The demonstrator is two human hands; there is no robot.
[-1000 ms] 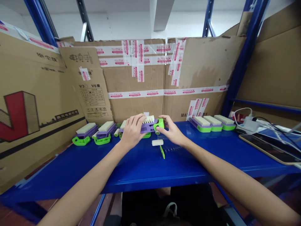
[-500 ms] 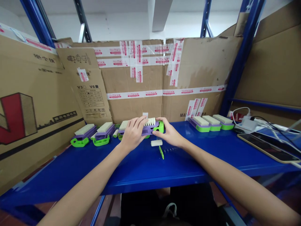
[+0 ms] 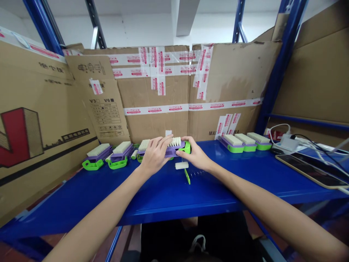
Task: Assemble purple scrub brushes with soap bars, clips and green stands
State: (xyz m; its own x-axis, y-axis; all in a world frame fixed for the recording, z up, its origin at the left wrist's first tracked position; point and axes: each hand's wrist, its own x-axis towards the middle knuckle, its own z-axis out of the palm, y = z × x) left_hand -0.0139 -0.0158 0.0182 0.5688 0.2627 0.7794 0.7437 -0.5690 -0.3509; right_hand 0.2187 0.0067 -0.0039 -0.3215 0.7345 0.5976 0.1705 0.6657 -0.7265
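Between my two hands is a purple scrub brush (image 3: 171, 150) with pale bristles facing up. My left hand (image 3: 155, 153) wraps over its left part, fingers across the bristles. At the other end, my right hand (image 3: 196, 154) grips the green end piece (image 3: 187, 147) between thumb and fingers. On the shelf just below lie a white cylinder (image 3: 181, 166), a small green part (image 3: 187, 176) and a thin coil spring (image 3: 200, 173). Another brush (image 3: 143, 145) stands behind my left hand, partly hidden by it.
To the left, two purple brushes (image 3: 120, 150) rest with loose green end pieces (image 3: 92, 165). Several brushes with green ends (image 3: 236, 148) line the back right. A phone (image 3: 311, 170), a white charger (image 3: 289, 142) and cables lie at the right. Cardboard (image 3: 155, 123) walls the blue shelf (image 3: 218, 198).
Almost nothing differs. Both hands stay on the brush, with only a slight shift of the fingers and of the brush's right end.
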